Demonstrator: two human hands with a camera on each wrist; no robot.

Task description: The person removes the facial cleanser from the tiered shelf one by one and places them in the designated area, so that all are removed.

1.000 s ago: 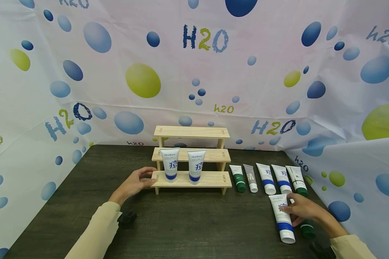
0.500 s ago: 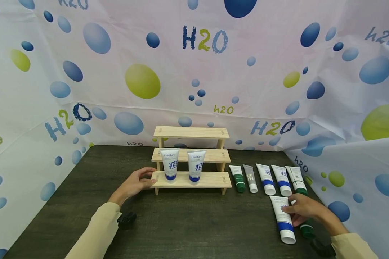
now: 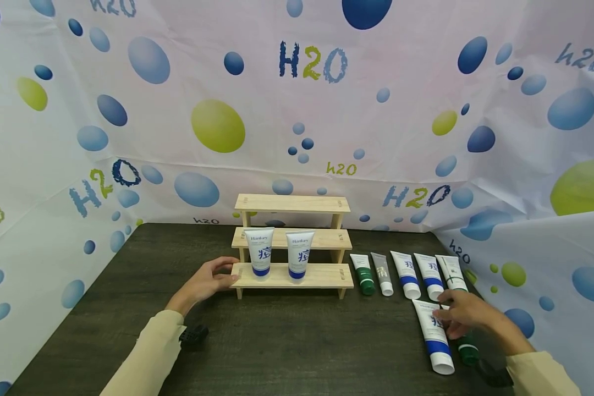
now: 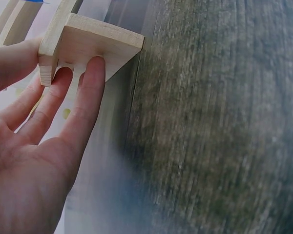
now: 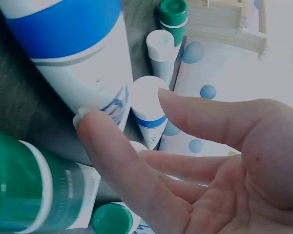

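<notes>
My left hand [image 3: 204, 284] pinches the left end of the lowest step of a three-step wooden display stand [image 3: 324, 276]. In the left wrist view the thumb lies on one face of the board [image 4: 105, 34], fingertips on the other. Two white-and-blue tubes, a left one [image 3: 259, 250] and a right one [image 3: 299, 253], stand upright on that step. My right hand [image 3: 467, 313] hovers over a larger white-and-blue tube [image 3: 438, 341] lying on the table. Its thumb stands apart, and the index fingertip [image 5: 95, 124] is right at the tube's edge. A green-capped tube [image 3: 468, 351] lies partly hidden under this hand.
Behind the right hand lies a row of tubes: a green one [image 3: 363, 274], a grey one [image 3: 382, 274], two white-and-blue ones [image 3: 405, 272] and a white one with green [image 3: 451, 270]. The dark table [image 3: 297, 346] meets a bubble-print backdrop [image 3: 277, 110].
My right hand has loosened from the large tube, its fingers lifting and spreading. That tube has slid slightly right and toward me. The left hand stays at the stand.
</notes>
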